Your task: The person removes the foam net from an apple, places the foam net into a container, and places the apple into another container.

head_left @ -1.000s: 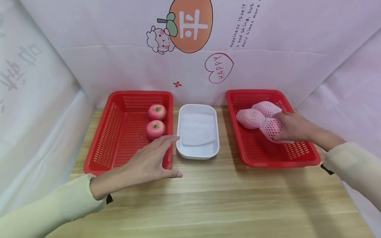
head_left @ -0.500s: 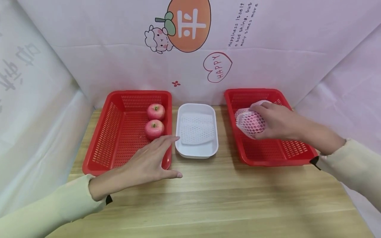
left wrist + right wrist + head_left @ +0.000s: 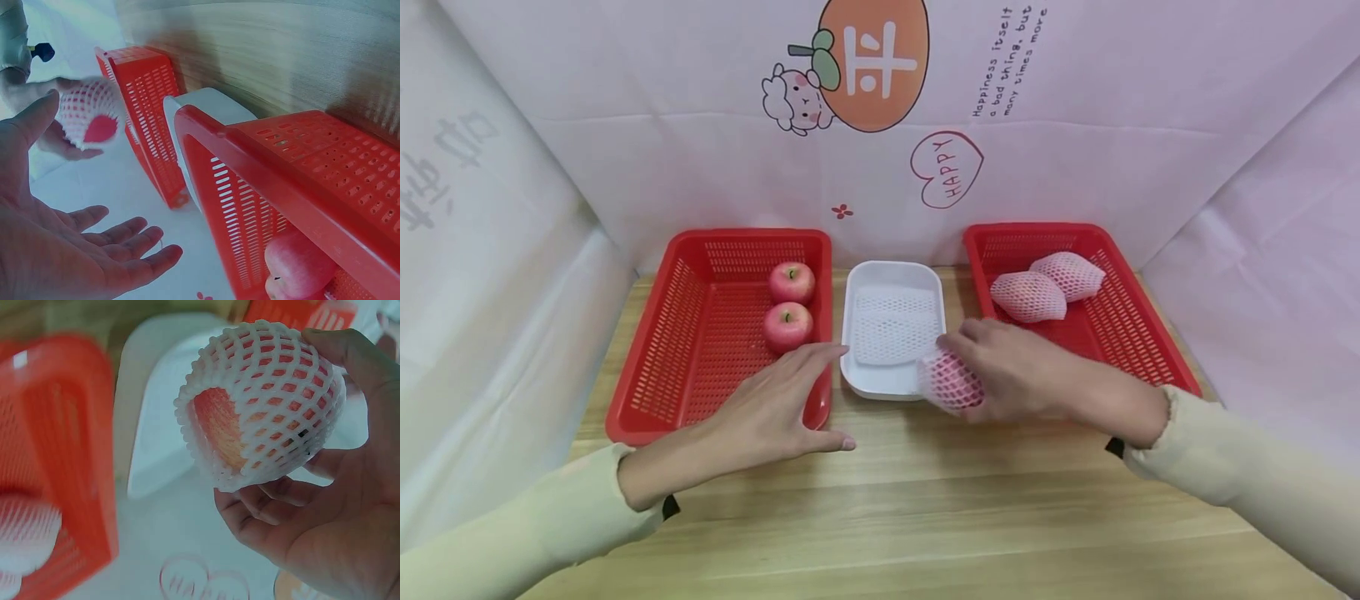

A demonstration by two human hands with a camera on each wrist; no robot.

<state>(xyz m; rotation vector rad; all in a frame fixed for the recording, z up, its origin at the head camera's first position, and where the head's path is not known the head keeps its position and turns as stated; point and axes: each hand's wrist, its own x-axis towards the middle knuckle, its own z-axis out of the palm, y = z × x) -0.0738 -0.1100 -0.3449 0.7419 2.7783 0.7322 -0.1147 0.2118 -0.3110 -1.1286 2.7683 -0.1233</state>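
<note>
My right hand (image 3: 1026, 367) grips an apple in a white foam net (image 3: 951, 382), held above the table at the front right corner of the white tray (image 3: 894, 385). Red skin shows through the net (image 3: 269, 400) in the right wrist view, with thumb and fingers around it. My left hand (image 3: 752, 412) is held over the front right corner of the left red basket (image 3: 640, 350), thumb and fingers spread, holding nothing. Two bare apples (image 3: 792, 282) sit by that basket's right wall. Two netted fruits (image 3: 1028, 297) lie in the right red basket (image 3: 1157, 333).
White foam netting (image 3: 895, 327) lies flat in the tray, which stands between the baskets. A printed white cloth (image 3: 880, 167) rises behind them, with more white cloth at both sides. The wooden table (image 3: 880, 508) extends in front.
My right hand has lifted the netted apple out of the right basket and moved it left and nearer, to the tray's front right corner. The left hand stays almost the same.
</note>
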